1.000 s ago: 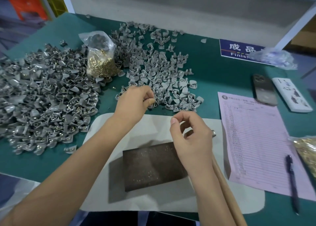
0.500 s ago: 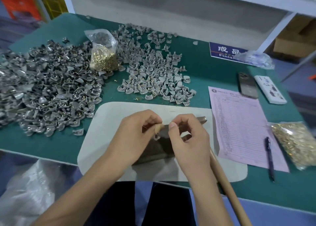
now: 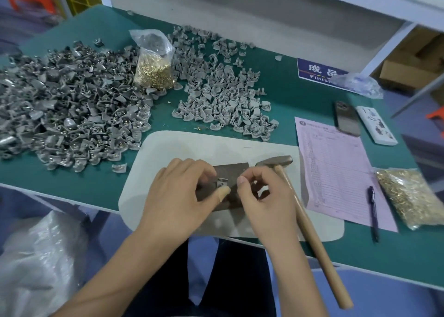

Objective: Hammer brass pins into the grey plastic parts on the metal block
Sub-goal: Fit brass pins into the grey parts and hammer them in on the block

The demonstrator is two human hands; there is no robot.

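The green counter [image 3: 276, 95] carries a big heap of grey parts [image 3: 64, 115] at the left, a smaller spread of grey plastic parts [image 3: 221, 95] behind the white mat [image 3: 173, 148], and a bag of brass pins [image 3: 153, 71] between the two heaps. On the mat lies the metal block [image 3: 234, 172], with the wooden-handled hammer [image 3: 310, 230] just right of it, its head beside the block's far corner. Over the block the left hand [image 3: 180, 196] pinches one grey part [image 3: 222, 182] in its grip, while the right hand [image 3: 264, 201] has thumb and fingers curled close beside it; whether they pinch a pin cannot be told.
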